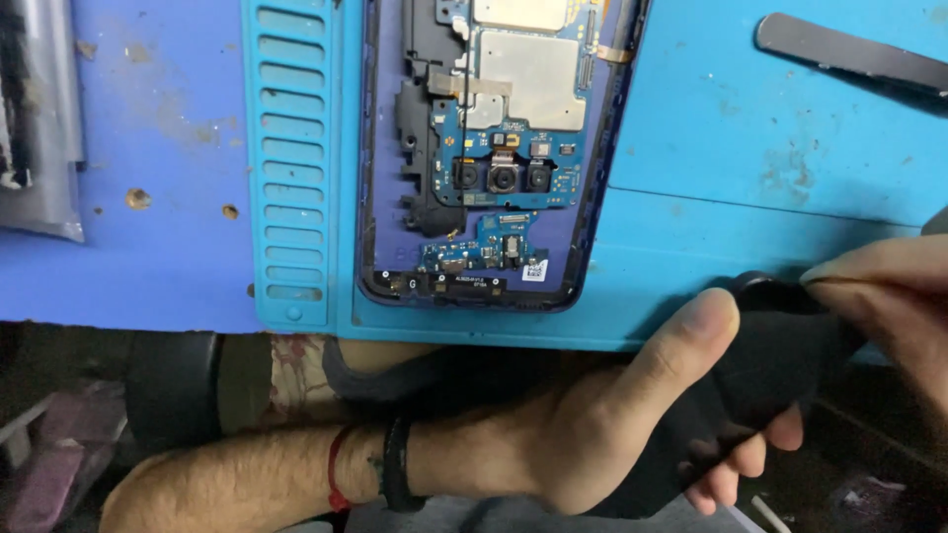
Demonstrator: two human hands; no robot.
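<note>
Hands at the table edge: my left hand [632, 415] is gripping a black cloth [780, 365], my right hand's [889, 296] fingers are pinching its top. The phone [494, 148] is lying opened on the blue mat [691, 148], circuit boards exposed, back cover off.

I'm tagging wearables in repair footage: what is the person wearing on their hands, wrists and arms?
Both hands are bare, without gloves. The left hand has a bare, hairy forearm with no sleeve; its wrist carries a thin red thread bracelet and, beside it, a black band. Only the fingers of the right hand show, with no rings visible.
</note>
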